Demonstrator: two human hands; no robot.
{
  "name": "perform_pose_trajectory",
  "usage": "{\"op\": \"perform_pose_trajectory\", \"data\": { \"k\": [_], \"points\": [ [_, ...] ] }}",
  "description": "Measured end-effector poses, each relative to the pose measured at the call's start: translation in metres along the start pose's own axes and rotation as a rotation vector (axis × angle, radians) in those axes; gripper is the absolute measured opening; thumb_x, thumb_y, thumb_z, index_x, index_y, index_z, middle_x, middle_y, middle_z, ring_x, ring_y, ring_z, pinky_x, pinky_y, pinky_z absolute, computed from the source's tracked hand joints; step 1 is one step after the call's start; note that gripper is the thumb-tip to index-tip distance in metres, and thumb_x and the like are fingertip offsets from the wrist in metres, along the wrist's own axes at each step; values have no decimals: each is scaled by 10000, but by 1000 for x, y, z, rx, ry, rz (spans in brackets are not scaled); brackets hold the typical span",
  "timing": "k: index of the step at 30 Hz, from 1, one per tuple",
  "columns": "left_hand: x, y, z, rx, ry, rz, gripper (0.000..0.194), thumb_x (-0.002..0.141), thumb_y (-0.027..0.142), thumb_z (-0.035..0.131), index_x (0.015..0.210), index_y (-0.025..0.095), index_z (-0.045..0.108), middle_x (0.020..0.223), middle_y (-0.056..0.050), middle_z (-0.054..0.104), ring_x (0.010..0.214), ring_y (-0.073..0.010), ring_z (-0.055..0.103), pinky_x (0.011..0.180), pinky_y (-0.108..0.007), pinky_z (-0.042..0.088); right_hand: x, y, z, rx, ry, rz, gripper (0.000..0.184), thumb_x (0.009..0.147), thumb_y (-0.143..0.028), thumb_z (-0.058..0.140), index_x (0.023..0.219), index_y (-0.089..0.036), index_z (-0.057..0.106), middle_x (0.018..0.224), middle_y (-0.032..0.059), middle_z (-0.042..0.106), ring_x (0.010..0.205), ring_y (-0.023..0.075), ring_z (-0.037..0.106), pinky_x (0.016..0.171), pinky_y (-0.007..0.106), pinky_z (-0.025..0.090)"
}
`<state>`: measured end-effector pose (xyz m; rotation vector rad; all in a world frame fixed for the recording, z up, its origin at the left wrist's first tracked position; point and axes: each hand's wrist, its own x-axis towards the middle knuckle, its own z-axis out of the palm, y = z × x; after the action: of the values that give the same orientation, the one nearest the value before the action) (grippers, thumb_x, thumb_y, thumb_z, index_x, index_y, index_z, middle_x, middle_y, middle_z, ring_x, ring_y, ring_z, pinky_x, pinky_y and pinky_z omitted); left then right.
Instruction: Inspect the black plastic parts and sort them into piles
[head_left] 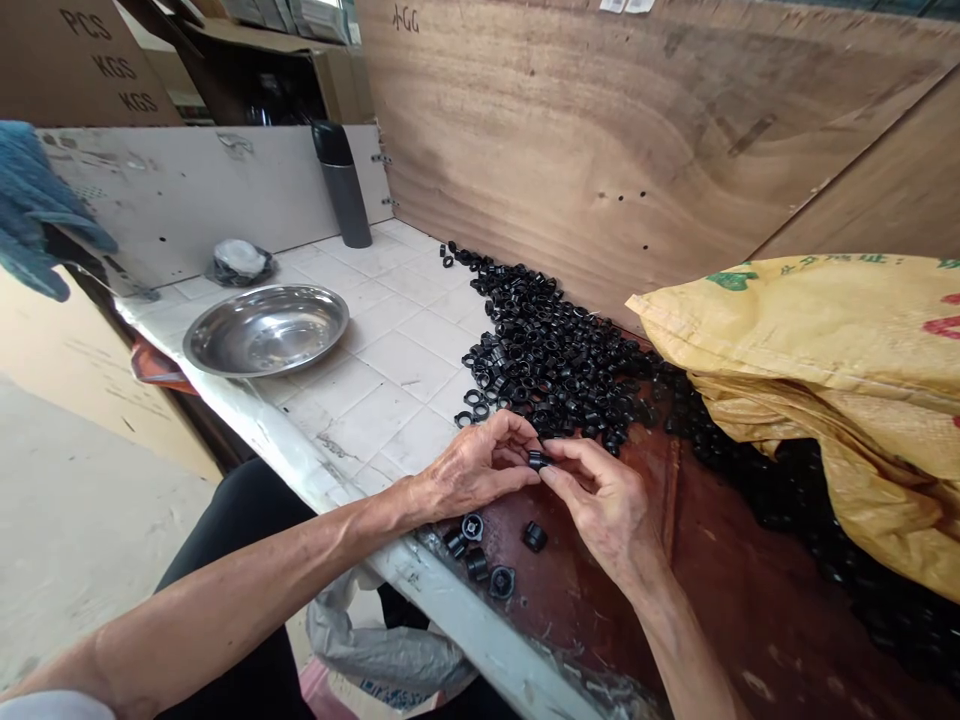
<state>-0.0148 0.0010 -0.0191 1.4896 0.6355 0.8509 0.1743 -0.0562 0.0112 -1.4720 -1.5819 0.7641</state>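
The left hand (469,470) and right hand (609,500) both grip one small, black, cylindrical plastic piece (537,460) over the desk's (585,610) near part. Five squat black plastic parts (534,537) lie nearer, possibly finished; the far heap of black plastic rings (555,345) seems largely left.

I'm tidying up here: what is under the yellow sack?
Small black parts show along the lower edge of the yellow sack; whatever lies farther beneath it is hidden.
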Motion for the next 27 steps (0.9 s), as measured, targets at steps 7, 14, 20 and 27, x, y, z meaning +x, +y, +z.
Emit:
{"op": "perform_pose_trajectory", "data": {
  "k": [7, 14, 20, 27],
  "points": [
    [1, -2, -3, 110, 38, 143, 264, 866, 307, 747, 1078, 170, 670, 1088, -95, 714, 914, -184, 728, 823, -330, 611, -2, -1, 2, -32, 78, 22, 190, 906, -410, 696, 975, -233, 705, 937, 37, 755, 828, 183, 716, 773, 273, 583],
    [4, -5, -8, 241, 88, 364, 220, 887, 293, 737, 1076, 181, 725, 1113, -108, 723, 1027, -200, 706, 908, -338, 603, -4, 0, 2, -13, 65, -25, 249, 913, -377, 680, 1115, -234, 705, 958, 49, 745, 840, 202, 735, 775, 296, 609],
    [3, -2, -8, 247, 24, 482, 215, 893, 257, 736, 1093, 180, 721, 1105, -110, 736, 1041, -197, 704, 917, -336, 600, -5, -8, 4, -29, 81, 60, 264, 950, -437, 602, 1112, -231, 629, 722, -10, 710, 584, 161, 703, 598, 248, 582],
    [4, -1, -8, 233, 64, 408, 222, 893, 314, 737, 1064, 173, 722, 1100, -116, 737, 1024, -207, 704, 929, -361, 592, -5, -7, -1, -111, 5, -86, 179, 974, -379, 566, 1023, -242, 670, 831, 30, 762, 695, 188, 748, 680, 264, 588]
  ]
}}
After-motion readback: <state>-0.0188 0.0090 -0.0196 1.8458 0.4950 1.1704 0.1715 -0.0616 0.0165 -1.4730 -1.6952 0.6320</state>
